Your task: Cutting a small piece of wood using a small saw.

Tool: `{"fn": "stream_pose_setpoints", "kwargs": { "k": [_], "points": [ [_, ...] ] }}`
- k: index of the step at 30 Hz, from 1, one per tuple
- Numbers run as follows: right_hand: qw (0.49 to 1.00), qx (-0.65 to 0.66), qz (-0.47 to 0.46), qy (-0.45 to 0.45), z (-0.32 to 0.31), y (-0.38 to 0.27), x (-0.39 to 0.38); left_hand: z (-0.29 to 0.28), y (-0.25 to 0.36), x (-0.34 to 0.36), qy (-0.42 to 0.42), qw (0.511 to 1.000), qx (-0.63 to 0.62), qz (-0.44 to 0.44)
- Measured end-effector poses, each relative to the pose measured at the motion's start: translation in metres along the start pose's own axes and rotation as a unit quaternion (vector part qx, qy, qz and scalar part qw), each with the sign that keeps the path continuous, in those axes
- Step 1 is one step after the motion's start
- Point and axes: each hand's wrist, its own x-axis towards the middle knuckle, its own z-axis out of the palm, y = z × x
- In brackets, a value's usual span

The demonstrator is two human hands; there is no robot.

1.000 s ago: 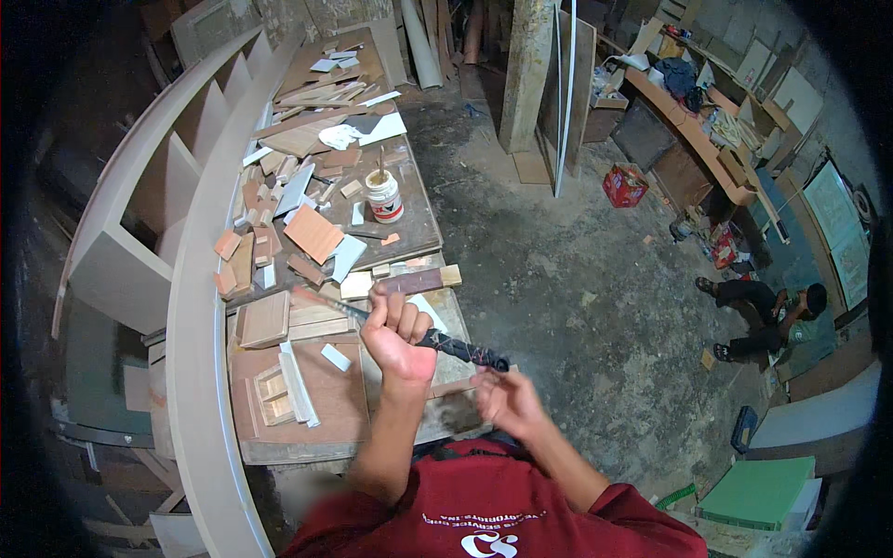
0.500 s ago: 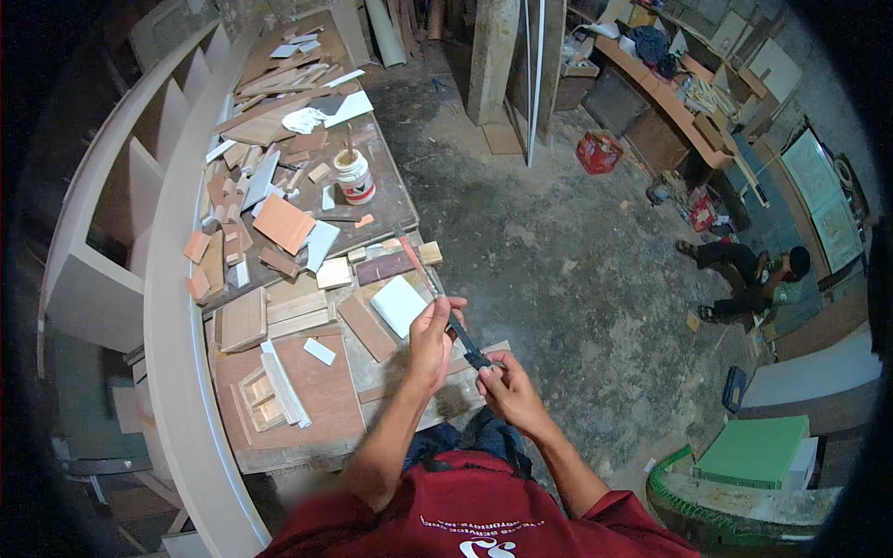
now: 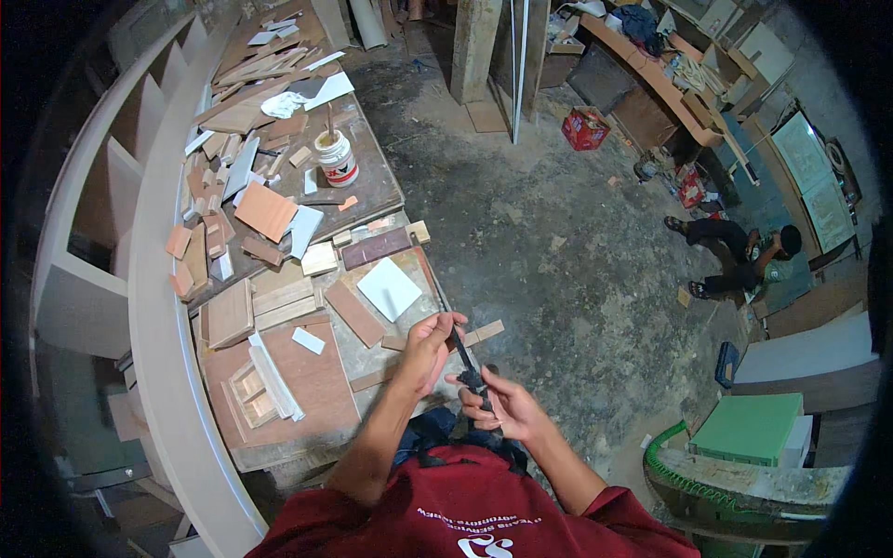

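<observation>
Both my hands hold a slim dark metal clamp [image 3: 462,353] over the near edge of a workbench [image 3: 372,186]. My left hand [image 3: 426,348] is wrapped around its upper bar. My right hand [image 3: 500,405] pinches its lower end with the black fitting, close to my body. A white square tile [image 3: 390,288] and a brown wood strip [image 3: 353,313] lie on the bench just beyond my left hand.
Several wood offcuts, boards and white pieces litter the bench, with a white pot [image 3: 337,158] further back. A curved white shelf unit [image 3: 139,279] runs along the left. A person [image 3: 744,256] sits on the dirt floor at right. A green box [image 3: 749,428] stands lower right.
My hands have drawn the clamp nearer to my body and turned it from lying across to pointing away. The view has shifted over the bench.
</observation>
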Motion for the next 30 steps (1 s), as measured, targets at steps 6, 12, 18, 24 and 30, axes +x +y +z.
{"fn": "stream_pose_setpoints", "kwargs": {
  "k": [6, 12, 18, 24, 30],
  "points": [
    [0.956, 0.164, 0.022, -0.243, -0.025, 0.018, -0.002, -0.008, -0.003, 0.007, -0.149, 0.965, -0.215, -0.02],
    [0.591, -0.67, -0.326, 0.31, -0.105, 0.015, 0.023, -0.05, -0.049, 0.023, 0.028, 0.974, 0.227, -0.001],
    [0.497, -0.75, -0.214, 0.38, -0.123, 0.038, 0.025, -0.066, -0.072, 0.028, -0.118, 0.643, 0.698, 0.291],
    [0.492, -0.729, -0.249, 0.407, -0.138, 0.053, 0.036, -0.083, -0.088, 0.051, -0.158, 0.589, 0.729, 0.31],
    [0.497, -0.718, -0.219, 0.436, -0.136, 0.056, 0.033, -0.09, -0.095, 0.056, -0.147, 0.586, 0.72, 0.341]
  ]
}}
